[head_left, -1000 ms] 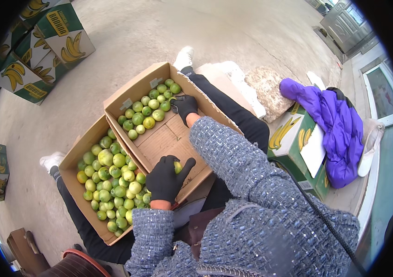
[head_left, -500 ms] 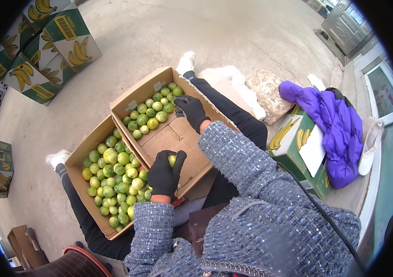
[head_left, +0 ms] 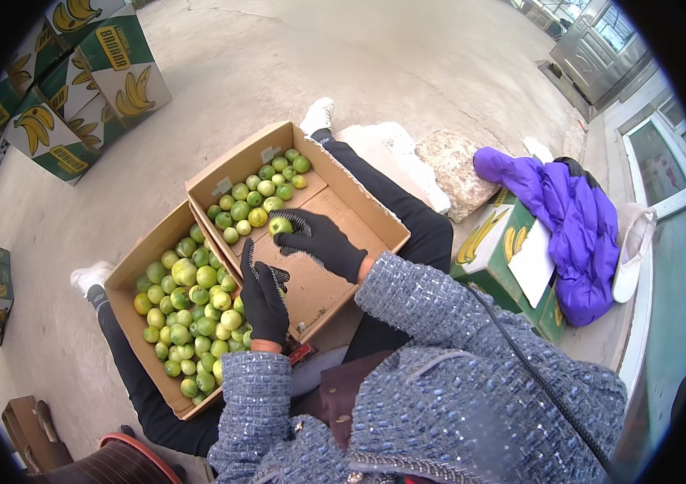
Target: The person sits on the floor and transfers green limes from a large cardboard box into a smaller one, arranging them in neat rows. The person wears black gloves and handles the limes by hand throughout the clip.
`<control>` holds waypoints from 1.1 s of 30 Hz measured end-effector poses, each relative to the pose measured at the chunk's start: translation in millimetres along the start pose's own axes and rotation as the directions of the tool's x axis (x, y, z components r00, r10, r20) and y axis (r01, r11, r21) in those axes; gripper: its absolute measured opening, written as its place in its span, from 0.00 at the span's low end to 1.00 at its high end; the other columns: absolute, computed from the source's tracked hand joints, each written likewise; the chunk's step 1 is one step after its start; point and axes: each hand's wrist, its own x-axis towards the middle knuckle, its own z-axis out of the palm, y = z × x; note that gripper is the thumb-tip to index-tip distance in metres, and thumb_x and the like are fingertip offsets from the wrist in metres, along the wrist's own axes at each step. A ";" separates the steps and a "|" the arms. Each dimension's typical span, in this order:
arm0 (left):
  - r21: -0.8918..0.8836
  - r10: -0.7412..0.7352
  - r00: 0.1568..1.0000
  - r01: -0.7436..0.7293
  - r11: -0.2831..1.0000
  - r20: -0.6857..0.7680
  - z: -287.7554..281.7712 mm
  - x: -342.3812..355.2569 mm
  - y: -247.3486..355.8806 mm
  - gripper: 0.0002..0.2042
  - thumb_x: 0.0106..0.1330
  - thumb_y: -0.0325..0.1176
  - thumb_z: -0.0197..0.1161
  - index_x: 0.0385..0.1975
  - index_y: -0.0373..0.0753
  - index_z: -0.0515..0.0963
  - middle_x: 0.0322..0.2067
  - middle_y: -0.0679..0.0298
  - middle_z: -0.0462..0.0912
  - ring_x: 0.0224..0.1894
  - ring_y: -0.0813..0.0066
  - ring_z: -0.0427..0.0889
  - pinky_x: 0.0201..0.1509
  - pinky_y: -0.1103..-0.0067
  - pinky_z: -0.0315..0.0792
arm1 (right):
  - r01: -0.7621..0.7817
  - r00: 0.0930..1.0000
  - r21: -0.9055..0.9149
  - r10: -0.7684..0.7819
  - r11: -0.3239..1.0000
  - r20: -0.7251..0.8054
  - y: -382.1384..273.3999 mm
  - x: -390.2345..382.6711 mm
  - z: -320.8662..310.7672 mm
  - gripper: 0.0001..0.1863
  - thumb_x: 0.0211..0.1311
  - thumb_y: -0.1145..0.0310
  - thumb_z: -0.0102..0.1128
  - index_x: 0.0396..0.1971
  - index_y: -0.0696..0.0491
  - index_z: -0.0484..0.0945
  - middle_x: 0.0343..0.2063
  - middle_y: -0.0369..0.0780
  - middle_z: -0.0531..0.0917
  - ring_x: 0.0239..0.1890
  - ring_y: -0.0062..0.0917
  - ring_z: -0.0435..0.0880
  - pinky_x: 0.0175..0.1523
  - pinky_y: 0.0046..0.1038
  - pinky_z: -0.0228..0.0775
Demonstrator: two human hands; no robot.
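Note:
My right hand (head_left: pixel 320 244), in a black glove, pinches a green tomato (head_left: pixel 280 226) between thumb and fingertips above the right cardboard box (head_left: pixel 335 214). Close by, my gloved left hand (head_left: pixel 264 300) is over the wall between the two boxes, its fingers apart and nothing visible in it. Rows of green tomatoes (head_left: pixel 254 198) fill the far left part of the right box, and its near part is bare cardboard. The left cardboard box (head_left: pixel 135 262) holds many more green and yellowish tomatoes (head_left: pixel 185 310), heaped across its bottom.
Both boxes rest between my outstretched legs. Stacked banana cartons (head_left: pixel 89 101) stand at the far left. To the right are a stone (head_left: pixel 457 173), another banana carton (head_left: pixel 488 238) and a purple jacket (head_left: pixel 556 218). A brown bin with an orange rim (head_left: pixel 137 456) is at the lower left.
My right hand has drawn back from the far rows toward my left hand and now holds a tomato. The tomato seen in my left hand before is gone from it, and its fingers have spread.

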 end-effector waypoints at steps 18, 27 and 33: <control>0.364 0.039 0.985 -0.099 0.926 0.168 13.4 -0.9 14.2 0.20 0.72 0.41 0.49 0.60 0.42 0.70 0.22 0.63 0.81 0.25 0.74 0.81 0.31 0.78 0.73 | -0.479 0.758 -0.219 0.275 0.850 -0.592 148.6 166.0 -138.2 0.27 0.62 0.60 0.61 0.57 0.53 0.64 0.41 0.44 0.79 0.38 0.28 0.81 0.33 0.30 0.71; 0.363 0.095 0.981 -0.152 0.919 0.171 15.5 -0.3 9.0 0.19 0.72 0.42 0.50 0.58 0.44 0.71 0.21 0.63 0.81 0.24 0.74 0.80 0.30 0.78 0.72 | 0.161 0.672 0.458 0.243 0.874 -0.699 156.4 167.4 -127.8 0.26 0.51 0.60 0.73 0.40 0.67 0.79 0.37 0.44 0.84 0.35 0.30 0.82 0.36 0.31 0.74; 0.403 0.100 0.984 -0.151 0.903 0.145 7.6 -1.3 7.2 0.18 0.72 0.43 0.51 0.57 0.43 0.73 0.21 0.63 0.80 0.23 0.74 0.79 0.29 0.78 0.71 | 0.056 0.620 0.259 0.170 0.964 -0.766 152.7 166.5 -106.7 0.15 0.59 0.70 0.65 0.40 0.65 0.78 0.32 0.46 0.82 0.27 0.33 0.81 0.32 0.33 0.79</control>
